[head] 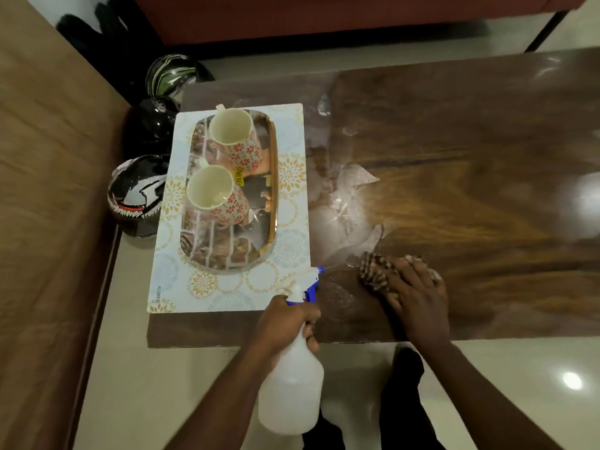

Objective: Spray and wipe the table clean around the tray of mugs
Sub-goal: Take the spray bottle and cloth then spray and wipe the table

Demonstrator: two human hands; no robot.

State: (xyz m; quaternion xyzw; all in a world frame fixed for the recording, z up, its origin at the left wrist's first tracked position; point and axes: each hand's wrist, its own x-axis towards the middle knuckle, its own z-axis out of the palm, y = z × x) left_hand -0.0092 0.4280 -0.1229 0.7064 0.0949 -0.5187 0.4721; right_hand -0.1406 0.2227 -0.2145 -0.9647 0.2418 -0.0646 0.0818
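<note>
Spraying and wiping the wet table [470,190]
Left hand [285,323] grips the spray bottle [292,384]; right hand [418,293] presses a cloth [373,271] near the tray [272,177].

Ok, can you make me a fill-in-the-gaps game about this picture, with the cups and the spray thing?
1. The left hand holds a white spray ____ with a blue trigger.
2. The right hand presses a checked ____ onto the table.
3. The shiny tray carries ____ flowery mugs.
4. The tray sits on a patterned ____ at the table's left end.

Missing words: bottle, cloth, two, mat
</note>
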